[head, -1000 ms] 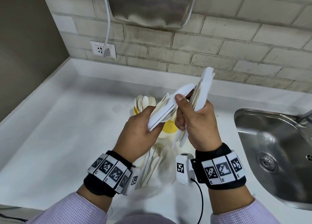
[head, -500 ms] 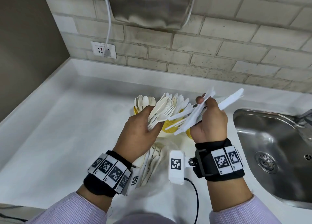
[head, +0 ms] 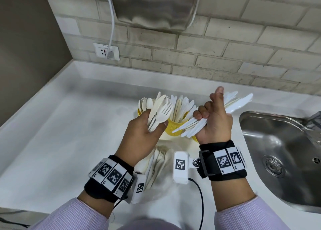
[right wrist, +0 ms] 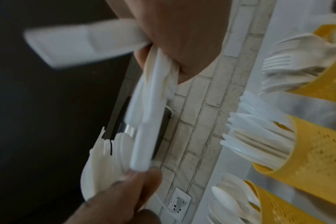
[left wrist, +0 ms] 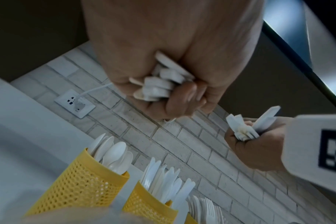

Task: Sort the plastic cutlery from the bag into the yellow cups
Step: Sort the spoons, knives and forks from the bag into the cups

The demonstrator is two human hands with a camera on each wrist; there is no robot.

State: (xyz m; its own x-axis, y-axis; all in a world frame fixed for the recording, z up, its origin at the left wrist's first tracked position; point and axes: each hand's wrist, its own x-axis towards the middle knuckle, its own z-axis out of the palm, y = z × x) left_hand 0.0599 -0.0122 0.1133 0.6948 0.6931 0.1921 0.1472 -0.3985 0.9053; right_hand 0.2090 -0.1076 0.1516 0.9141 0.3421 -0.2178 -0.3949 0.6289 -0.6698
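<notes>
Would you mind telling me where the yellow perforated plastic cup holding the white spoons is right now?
In the left wrist view the yellow perforated plastic cup of spoons stands leftmost on the white counter, beside the knife cup, below the wall socket.

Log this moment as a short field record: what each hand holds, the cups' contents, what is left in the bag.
left hand: grips a bundle of forks and spoons
right hand: grips a bundle of knives
yellow cups: three, holding spoons, knives and forks separately
bag: on the counter below the hands, cutlery still inside
sink: to the right
</notes>
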